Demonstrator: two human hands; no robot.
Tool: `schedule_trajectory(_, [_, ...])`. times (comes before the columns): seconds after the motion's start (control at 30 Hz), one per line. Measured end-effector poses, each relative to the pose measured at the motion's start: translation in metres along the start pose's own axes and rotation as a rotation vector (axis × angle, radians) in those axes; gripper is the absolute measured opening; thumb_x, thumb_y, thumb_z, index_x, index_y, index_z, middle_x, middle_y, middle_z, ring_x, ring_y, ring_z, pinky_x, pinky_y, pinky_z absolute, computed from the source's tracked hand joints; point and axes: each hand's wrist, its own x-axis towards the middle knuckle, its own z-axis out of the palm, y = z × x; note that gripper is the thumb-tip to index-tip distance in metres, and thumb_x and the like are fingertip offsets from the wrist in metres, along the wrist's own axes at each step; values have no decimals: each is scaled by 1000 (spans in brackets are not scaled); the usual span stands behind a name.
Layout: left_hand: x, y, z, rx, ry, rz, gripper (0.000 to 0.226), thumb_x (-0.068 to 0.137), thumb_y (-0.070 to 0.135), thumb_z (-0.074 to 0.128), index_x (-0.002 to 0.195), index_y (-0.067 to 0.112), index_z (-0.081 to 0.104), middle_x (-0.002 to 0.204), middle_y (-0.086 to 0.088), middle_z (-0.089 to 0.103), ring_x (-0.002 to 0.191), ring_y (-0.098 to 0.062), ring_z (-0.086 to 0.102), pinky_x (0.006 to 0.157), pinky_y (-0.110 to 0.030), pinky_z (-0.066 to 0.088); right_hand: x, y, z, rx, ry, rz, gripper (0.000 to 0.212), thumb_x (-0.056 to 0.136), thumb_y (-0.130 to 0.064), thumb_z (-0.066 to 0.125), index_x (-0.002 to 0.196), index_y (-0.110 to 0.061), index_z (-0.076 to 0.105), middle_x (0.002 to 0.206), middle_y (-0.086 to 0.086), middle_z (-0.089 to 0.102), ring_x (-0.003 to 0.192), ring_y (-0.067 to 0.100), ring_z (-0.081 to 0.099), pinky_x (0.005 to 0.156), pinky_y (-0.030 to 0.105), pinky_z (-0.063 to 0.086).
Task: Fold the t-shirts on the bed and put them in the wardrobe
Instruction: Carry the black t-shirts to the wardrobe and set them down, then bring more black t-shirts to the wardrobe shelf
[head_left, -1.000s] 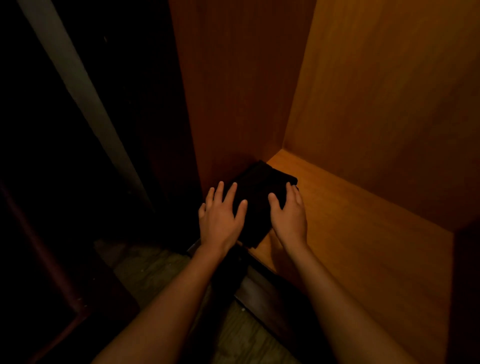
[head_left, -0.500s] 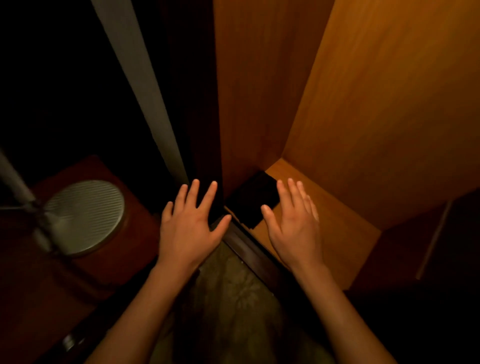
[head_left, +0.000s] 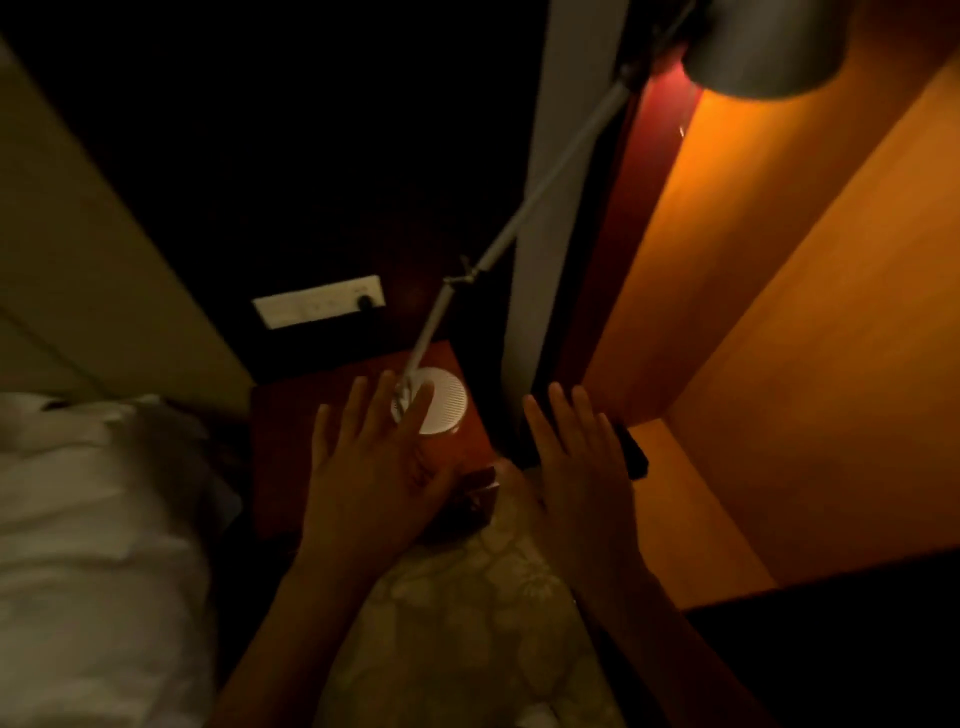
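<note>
A: What lies at the left edge?
B: White bedding on the bed (head_left: 93, 519). Beside it a red nightstand (head_left: 291, 431) carries a lamp base (head_left: 441, 402) at its far right corner.
A: The hands?
B: The left hand (head_left: 369, 478) and right hand (head_left: 582, 483) are spread flat in the air, fingers straight, holding nothing.
A: The t-shirt?
B: The folded black t-shirt (head_left: 636, 457) lies in the wardrobe (head_left: 779, 312), at the near left corner of its floor, partly hidden behind the right hand
</note>
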Motion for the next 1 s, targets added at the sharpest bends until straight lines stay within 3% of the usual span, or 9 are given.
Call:
schedule_trajectory(0.2, [-112, -52, -86, -32, 162, -106, 81, 84, 74, 23, 154, 34, 27, 161, -6, 23, 150, -29, 15, 118, -56, 14, -48, -107, -48, 44, -18, -156, 78, 95, -70, 15, 151, -21, 36, 159, 5, 29, 149, 23, 16, 120, 47, 19])
schedule_trajectory(0.47, [-286, -125, -153, 3, 236, -372, 83, 83, 78, 20, 154, 36, 23, 162, -4, 21, 151, -25, 13, 118, -53, 15, -142, -238, -81, 69, -91, -334, 78, 94, -69, 16, 151, -20, 35, 160, 5, 27, 150, 23, 15, 121, 46, 17])
schedule_trajectory(0.6, [-364, -154, -181, 15, 265, -508, 80, 84, 77, 25, 154, 37, 24, 162, -4, 22, 150, -26, 14, 118, -54, 16, -181, -297, -93, 110, -136, -434, 85, 91, -74, 4, 153, -22, 31, 161, 4, 25, 150, 22, 14, 122, 46, 15])
schedule_trajectory(0.7, [-419, -163, -201, 31, 307, -604, 83, 83, 78, 22, 154, 35, 25, 161, -5, 24, 150, -26, 16, 118, -54, 17, -210, -336, -102, 117, -167, -530, 84, 91, -73, 5, 152, -23, 31, 161, 4, 25, 150, 22, 15, 119, 40, 6])
schedule_trajectory(0.83, [-497, -165, -217, 58, 343, -765, 84, 82, 79, 21, 154, 36, 23, 162, -4, 23, 151, -25, 14, 119, -54, 16, -251, -379, -109, 182, -225, -676, 86, 90, -74, 4, 151, -22, 35, 159, 5, 29, 149, 22, 19, 121, 43, 15])
schedule_trajectory(1.0, [-588, -141, -226, 101, 392, -988, 86, 81, 80, 20, 154, 36, 23, 162, -4, 23, 151, -24, 14, 119, -53, 16, -307, -415, -118, 288, -311, -858, 79, 91, -71, 17, 152, -23, 34, 160, 4, 28, 150, 22, 18, 121, 44, 16])
